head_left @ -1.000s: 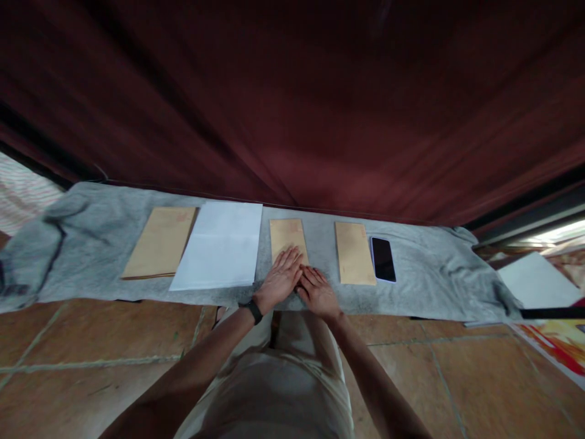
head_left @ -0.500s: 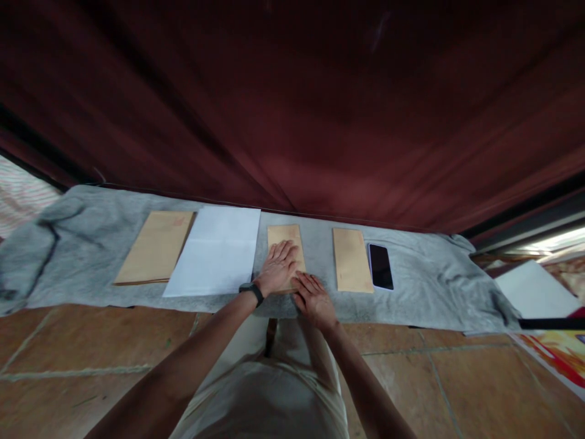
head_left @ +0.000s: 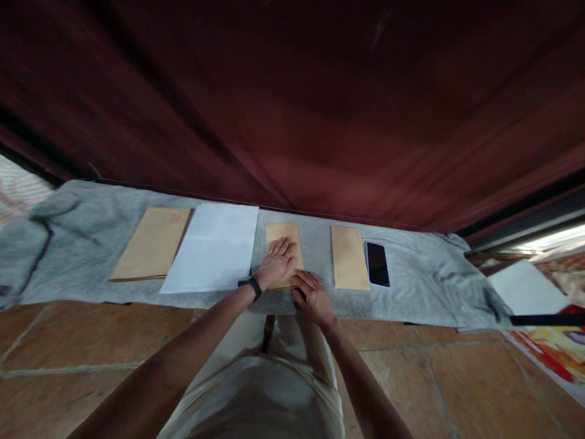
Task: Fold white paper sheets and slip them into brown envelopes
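Observation:
My left hand (head_left: 275, 263) lies flat, fingers stretched out, on a small brown envelope (head_left: 281, 233) in the middle of a grey cloth (head_left: 82, 231). A black band sits on that wrist. My right hand (head_left: 311, 297) rests flat just below and right of the envelope's near edge, its fingers pointing left toward the corner. Left of the envelope lies a white sheet of paper (head_left: 212, 256), and beyond it a larger brown envelope (head_left: 150, 251). To the right lie a second small brown envelope (head_left: 349, 257) and a dark phone (head_left: 377, 263).
A dark red curtain (head_left: 292, 103) hangs right behind the cloth. Brown floor tiles (head_left: 91, 341) spread in front of it. At the far right lie a white sheet (head_left: 525, 289) and a colourful printed sheet (head_left: 557, 347).
My left hand slid forward up onto the middle envelope. My right hand drew back a little toward the envelope's near edge. The view shifted slightly.

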Tool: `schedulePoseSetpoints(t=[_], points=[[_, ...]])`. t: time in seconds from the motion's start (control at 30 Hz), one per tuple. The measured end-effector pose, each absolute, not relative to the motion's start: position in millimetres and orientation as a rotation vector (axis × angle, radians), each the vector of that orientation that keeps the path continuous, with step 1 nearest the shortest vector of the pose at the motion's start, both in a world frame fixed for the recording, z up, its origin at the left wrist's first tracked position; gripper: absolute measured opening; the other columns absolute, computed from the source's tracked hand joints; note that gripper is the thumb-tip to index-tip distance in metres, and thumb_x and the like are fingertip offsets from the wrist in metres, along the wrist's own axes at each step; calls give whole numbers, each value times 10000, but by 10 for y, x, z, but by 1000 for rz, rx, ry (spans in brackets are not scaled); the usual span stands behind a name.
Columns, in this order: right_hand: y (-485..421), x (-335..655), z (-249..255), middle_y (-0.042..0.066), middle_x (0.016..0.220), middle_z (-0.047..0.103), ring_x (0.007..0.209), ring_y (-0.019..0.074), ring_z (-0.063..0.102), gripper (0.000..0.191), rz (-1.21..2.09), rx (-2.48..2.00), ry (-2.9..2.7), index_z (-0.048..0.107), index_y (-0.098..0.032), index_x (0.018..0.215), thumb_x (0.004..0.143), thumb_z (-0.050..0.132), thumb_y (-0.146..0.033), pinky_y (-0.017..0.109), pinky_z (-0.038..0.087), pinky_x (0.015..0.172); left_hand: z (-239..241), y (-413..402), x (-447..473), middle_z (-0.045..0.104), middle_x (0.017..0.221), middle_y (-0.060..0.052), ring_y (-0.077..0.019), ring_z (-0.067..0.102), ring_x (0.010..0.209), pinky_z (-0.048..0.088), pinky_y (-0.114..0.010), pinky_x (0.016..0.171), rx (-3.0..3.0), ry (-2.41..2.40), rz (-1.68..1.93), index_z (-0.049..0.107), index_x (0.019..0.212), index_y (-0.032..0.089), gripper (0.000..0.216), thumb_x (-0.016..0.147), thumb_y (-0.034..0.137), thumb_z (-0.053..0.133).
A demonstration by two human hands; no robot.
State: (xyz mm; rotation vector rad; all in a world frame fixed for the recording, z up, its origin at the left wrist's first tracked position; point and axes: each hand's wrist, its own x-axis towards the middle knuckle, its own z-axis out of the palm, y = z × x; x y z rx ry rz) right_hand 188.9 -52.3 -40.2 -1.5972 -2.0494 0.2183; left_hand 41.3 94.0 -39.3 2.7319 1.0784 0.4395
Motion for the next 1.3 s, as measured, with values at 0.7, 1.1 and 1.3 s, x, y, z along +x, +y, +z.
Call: schedulePoseSetpoints(t=[0.7,1.1,1.3], points=[[-473,1897,-476,67,1220,719,1162,202,642,231,343,-1655,-1793,715,-227,1083,1008,497,-226,395,503,1020,-383,94,-143,705,1260,-78,-206,618,1224,506,-418,1044,2428,1064,718,683,1180,191,316,967,124,460],[-448,1843,-480,59,1181,722,1134,209,633,199,310,-1680,-1755,696,-225,1075,1004,510,-230,383,464,993,-362,-42,-163,659,1337,-70,-222,579,1279,473,-423,1106,2535,1053,710,618,1311,231,465,903,42,498],[-457,1860,-494,58,1186,720,1136,203,634,192,327,-1656,-1756,695,-226,1068,998,517,-235,381,469,986,-385,-98,-223,586,1436,-97,-224,498,1375,418,-441,1162,2623,1006,658,555,1394,197,459,954,102,462]])
